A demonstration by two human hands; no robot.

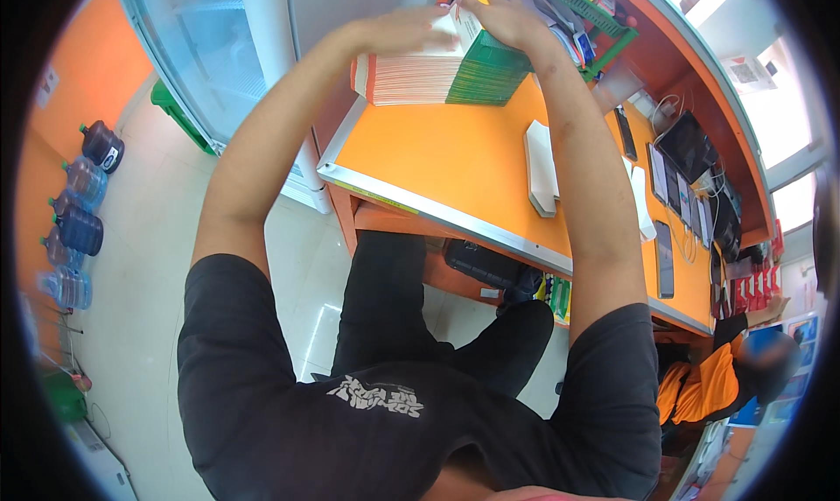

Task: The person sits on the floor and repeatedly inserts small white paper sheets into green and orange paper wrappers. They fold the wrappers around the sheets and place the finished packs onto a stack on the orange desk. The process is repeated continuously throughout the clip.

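A thick stack of flat folded cartons (411,83), white with red edges on one side and green on the other, stands on the far part of the orange desk (429,160). Over its top left lies my left hand (407,30), slightly blurred, its fingers stretched out flat. My right hand (503,20) is at the top right corner, fingers closed on the edge of a carton there. Beside my right forearm lie white folded card pieces (541,173).
A glass-door fridge (206,50) stands left of the desk. Several water jugs (79,230) line the left wall. Phones (665,260), a dark monitor (687,147) and cables are to the right. A green basket (612,46) sits behind. A person in orange (704,383) is at far right.
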